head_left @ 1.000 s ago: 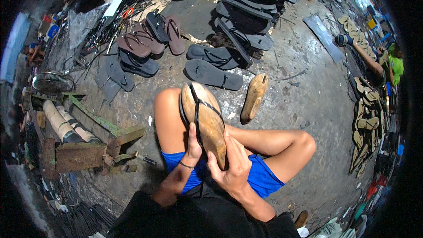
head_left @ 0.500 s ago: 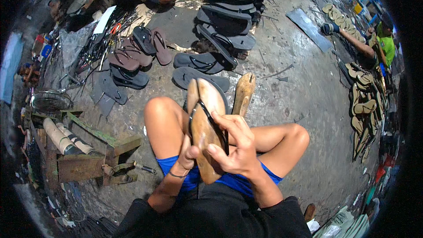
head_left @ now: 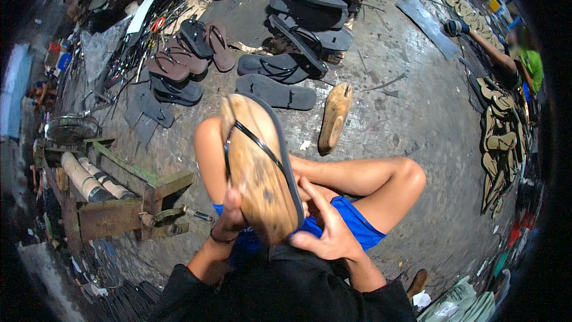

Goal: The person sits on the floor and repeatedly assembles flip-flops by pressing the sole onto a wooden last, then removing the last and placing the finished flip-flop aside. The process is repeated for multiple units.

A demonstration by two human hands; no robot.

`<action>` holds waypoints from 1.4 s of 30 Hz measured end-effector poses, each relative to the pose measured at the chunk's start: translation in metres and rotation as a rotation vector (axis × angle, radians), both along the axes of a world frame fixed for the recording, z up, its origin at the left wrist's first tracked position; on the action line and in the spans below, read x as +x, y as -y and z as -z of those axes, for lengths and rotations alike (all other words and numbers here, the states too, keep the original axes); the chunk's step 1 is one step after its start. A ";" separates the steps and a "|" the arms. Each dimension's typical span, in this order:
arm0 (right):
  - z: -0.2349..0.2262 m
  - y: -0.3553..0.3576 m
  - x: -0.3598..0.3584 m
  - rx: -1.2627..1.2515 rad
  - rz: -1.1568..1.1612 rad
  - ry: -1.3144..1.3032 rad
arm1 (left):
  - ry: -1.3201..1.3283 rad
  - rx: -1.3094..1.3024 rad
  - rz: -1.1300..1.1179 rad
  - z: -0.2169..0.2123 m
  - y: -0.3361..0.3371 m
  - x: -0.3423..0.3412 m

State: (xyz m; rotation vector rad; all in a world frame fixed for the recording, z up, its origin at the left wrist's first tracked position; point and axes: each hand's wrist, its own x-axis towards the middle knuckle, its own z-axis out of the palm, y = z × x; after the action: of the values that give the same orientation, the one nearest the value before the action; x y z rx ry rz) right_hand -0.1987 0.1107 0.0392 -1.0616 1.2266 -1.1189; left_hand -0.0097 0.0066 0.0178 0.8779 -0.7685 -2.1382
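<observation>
The scuffed grey floor (head_left: 381, 125) is carrying plenty: a wooden foot form (head_left: 335, 118) is lying near a flat black sole (head_left: 277, 92), black sandals (head_left: 310, 5) are sitting stacked beyond, brown sandals (head_left: 170, 68) are resting left, tan sandals (head_left: 500, 142) are lining the right

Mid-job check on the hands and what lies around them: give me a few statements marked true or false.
1. The left hand touches a wooden form. True.
2. The sandal on that form is bright red. False: it is dark, with a black strap.
3. The right hand is a closed fist. False: it is spread open.
4. A second wooden form lies on the floor. True.
5. The fan is on the right. False: it is on the left.
6. Tan sandals lie on the right. True.
</observation>
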 end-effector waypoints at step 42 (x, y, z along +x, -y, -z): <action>0.007 -0.034 0.008 0.147 0.620 1.147 | 0.774 -1.286 0.283 -0.047 0.018 -0.046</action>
State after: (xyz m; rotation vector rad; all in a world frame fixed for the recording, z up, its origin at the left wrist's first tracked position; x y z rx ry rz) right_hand -0.1908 0.1451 0.0321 0.1933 0.6420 -1.7052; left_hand -0.0553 -0.0110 0.0644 0.8050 -2.3510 -0.9546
